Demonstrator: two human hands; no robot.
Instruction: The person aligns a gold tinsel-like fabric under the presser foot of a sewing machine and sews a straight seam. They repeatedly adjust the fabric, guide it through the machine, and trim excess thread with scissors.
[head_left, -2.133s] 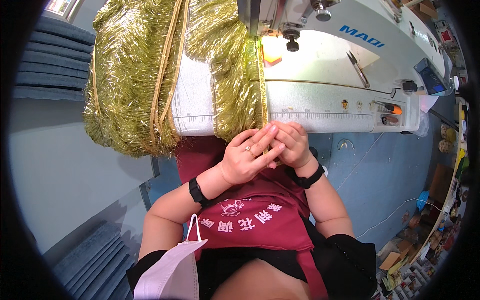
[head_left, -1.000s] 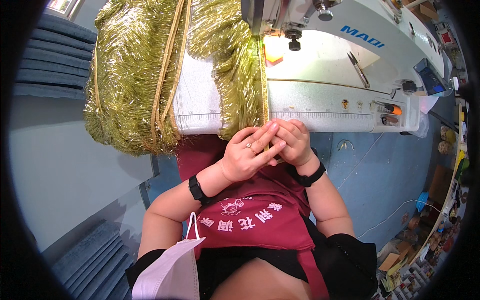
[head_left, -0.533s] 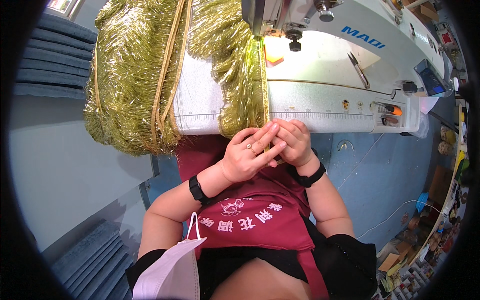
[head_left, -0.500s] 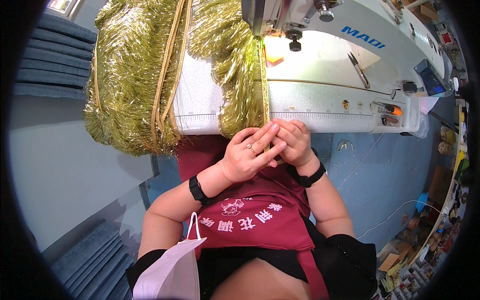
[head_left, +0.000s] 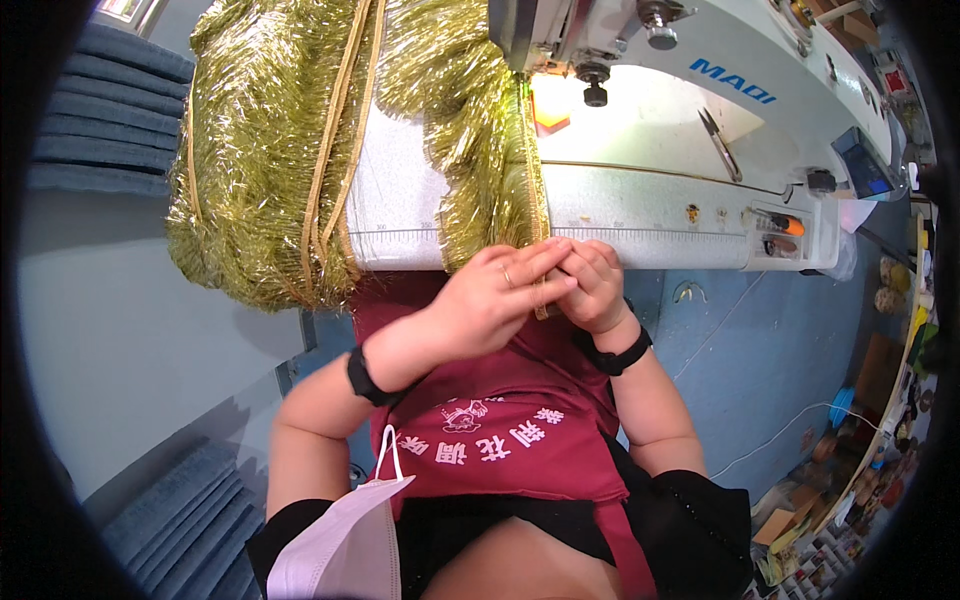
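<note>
At the near edge of the sewing machine bed, my left hand [head_left: 508, 292] and my right hand [head_left: 597, 287] meet at the gold band of a tinsel fringe trim [head_left: 536, 205]. The left fingers reach across the band, with the thumb side mostly hidden. Curled right fingers pinch the band from its right side, and its short end shows below the fingertips. From there the band runs straight away from me to the presser foot area of the sewing machine [head_left: 650, 75], where the needle is hidden. Shiny green-gold strands spread left of the band.
A large heap of the same tinsel fringe [head_left: 255, 150] covers the bed's left side. Tweezers [head_left: 720, 145] and an orange guide piece [head_left: 548, 115] lie on the bed. An orange-handled tool [head_left: 785, 222] sits in the right tray. Blue-grey folded cloths [head_left: 110, 110] are stacked left.
My left wrist and forearm have swung left, and the left hand is tilted more across the band. The right hand has barely moved. The band leans slightly further right near my fingers.
</note>
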